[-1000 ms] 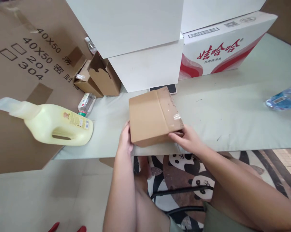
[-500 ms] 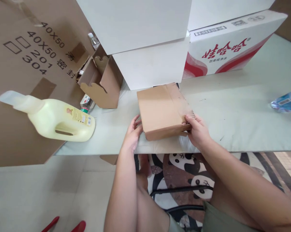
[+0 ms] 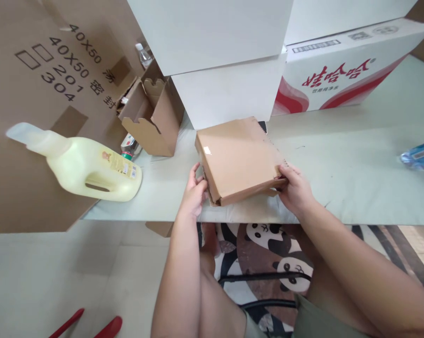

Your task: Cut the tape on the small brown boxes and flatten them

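A flat brown cardboard box (image 3: 238, 157) lies at an angle on the cloth-covered table, close to the front edge. Its left side is turned up a little, showing a small white mark there. At that left side my left hand (image 3: 193, 193) holds the lower edge with thumb and curled fingers, the index finger pointing up. My right hand (image 3: 296, 188) grips the front right corner, thumb on top and fingers beneath, where a loose flap shows. A perforated, rough line runs along the box's right edge. A small dark item (image 3: 263, 126) peeks out behind the box.
White cartons (image 3: 229, 89) stand behind the box, beside a red-and-white carton (image 3: 338, 84). To the left are a yellow detergent jug (image 3: 92, 169), an open cardboard carrier (image 3: 155, 117) and a large carton (image 3: 29, 141). A water bottle (image 3: 421, 155) lies at right.
The cardboard box has tilted and turned slightly, so its left side now shows. My right hand has shifted a little rightward with the corner. The view has moved slightly.
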Action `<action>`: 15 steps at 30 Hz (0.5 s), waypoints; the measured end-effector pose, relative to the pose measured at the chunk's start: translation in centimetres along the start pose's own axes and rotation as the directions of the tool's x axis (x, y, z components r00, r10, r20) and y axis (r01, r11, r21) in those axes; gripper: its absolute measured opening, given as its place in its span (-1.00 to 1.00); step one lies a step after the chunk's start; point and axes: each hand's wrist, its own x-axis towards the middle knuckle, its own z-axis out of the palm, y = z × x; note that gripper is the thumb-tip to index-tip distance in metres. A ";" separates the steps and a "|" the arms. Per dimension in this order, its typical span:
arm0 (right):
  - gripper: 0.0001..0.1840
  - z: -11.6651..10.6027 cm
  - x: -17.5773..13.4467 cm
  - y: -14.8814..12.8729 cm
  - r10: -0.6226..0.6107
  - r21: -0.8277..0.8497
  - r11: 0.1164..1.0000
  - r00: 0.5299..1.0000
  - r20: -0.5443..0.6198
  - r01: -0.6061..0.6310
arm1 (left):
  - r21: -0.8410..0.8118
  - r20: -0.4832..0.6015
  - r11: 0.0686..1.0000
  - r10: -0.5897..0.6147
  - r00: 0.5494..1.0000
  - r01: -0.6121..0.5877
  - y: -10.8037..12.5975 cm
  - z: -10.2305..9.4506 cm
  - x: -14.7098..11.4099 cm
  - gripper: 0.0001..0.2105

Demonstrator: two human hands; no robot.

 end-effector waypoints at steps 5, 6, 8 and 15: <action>-0.68 -0.5 0.3 0.5 -0.099 -0.211 0.970 0.991 0.092 0.116 | -0.005 -0.108 0.990 0.143 0.984 -0.144 0.0 0.0 0.2 -0.25; -0.70 -0.7 0.4 0.5 -0.116 -0.287 0.947 0.986 0.123 0.147 | 0.004 -0.137 0.983 0.181 0.974 -0.182 -0.2 -0.1 0.4 -0.27; -0.68 -1.1 0.9 0.6 -0.178 -0.455 0.860 0.971 0.159 0.232 | 0.036 -0.196 0.961 0.275 0.941 -0.274 -0.6 -0.5 1.1 -0.30; -0.51 -1.5 1.7 1.6 -0.172 -0.898 0.144 0.904 0.390 0.415 | 0.543 -0.380 0.516 0.855 0.354 -0.663 0.0 -2.6 2.1 -0.50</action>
